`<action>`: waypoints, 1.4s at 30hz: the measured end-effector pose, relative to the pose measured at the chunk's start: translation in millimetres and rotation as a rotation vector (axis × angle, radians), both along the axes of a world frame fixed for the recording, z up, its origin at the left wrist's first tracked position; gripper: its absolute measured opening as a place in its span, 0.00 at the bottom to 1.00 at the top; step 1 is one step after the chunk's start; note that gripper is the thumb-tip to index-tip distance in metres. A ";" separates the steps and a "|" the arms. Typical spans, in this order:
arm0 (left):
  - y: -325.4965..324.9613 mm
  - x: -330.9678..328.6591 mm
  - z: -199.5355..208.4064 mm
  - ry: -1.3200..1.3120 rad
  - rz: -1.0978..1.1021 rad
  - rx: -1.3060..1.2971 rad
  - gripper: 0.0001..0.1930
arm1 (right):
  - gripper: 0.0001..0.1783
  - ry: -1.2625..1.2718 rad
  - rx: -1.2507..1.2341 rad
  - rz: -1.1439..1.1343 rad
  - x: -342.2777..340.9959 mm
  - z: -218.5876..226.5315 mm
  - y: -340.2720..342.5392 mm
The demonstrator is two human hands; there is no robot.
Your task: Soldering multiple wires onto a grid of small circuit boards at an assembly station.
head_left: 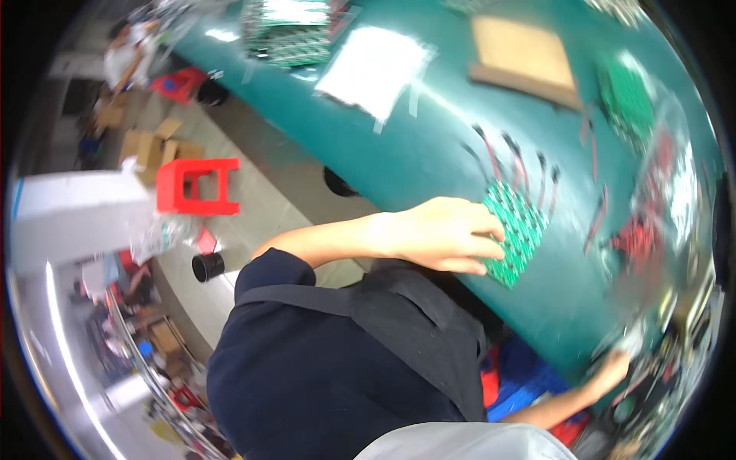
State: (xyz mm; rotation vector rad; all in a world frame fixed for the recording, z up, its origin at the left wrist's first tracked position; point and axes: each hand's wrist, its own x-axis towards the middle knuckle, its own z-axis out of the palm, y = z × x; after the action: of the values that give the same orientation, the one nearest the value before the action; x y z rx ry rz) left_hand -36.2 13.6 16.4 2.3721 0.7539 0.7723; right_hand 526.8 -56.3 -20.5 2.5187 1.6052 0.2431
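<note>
A green circuit board panel (517,234) with rows of small dark parts lies on the green table. Several red and black wires with dark connectors stick out from its far edge. My left hand (448,234) grips the panel's left edge, the fingers bent over it. Out to the lower right, my right hand (611,371) reaches to the cluttered table end, beside a whitish, blurred thing (632,339). Motion smears its fingers, so what it holds, if anything, is unclear.
Red wire bundles (638,236) and loose wires lie right of the panel. Farther off are a brown board (525,57), more green circuit boards (625,100), a white sheet (374,70) and a board stack (287,34). A red stool (198,186) stands on the floor at left.
</note>
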 end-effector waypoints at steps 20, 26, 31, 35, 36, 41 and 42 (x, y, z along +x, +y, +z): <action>100.5 -170.9 -1.7 0.734 1.138 -0.036 0.10 | 0.07 0.204 0.378 -0.007 5.6 3.1 -44.3; 111.2 -180.6 0.5 0.817 1.140 -0.102 0.08 | 0.06 1.332 0.598 -0.146 -77.0 67.4 -3.0; 111.1 -188.6 15.2 0.569 1.100 -0.290 0.08 | 0.09 1.546 0.724 -0.068 -134.0 76.5 16.7; 111.8 -187.5 30.8 0.236 1.059 -0.544 0.08 | 0.09 1.462 0.674 0.057 -164.7 79.1 31.1; 117.4 -193.5 32.7 0.093 1.001 -0.698 0.08 | 0.09 1.468 0.658 0.107 -168.9 73.3 32.7; 115.1 -203.1 34.7 0.010 0.956 -0.874 0.07 | 0.06 1.473 0.624 0.133 -215.9 67.9 33.3; 111.5 -205.3 32.3 -0.046 0.911 -0.893 0.06 | 0.07 1.443 0.640 0.156 -222.3 62.2 32.0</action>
State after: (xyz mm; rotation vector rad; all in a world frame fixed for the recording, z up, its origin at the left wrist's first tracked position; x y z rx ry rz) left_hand -241.5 125.1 48.7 1.1559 1.7471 0.6009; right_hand 304.5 -24.4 41.7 3.1837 2.3341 -1.6728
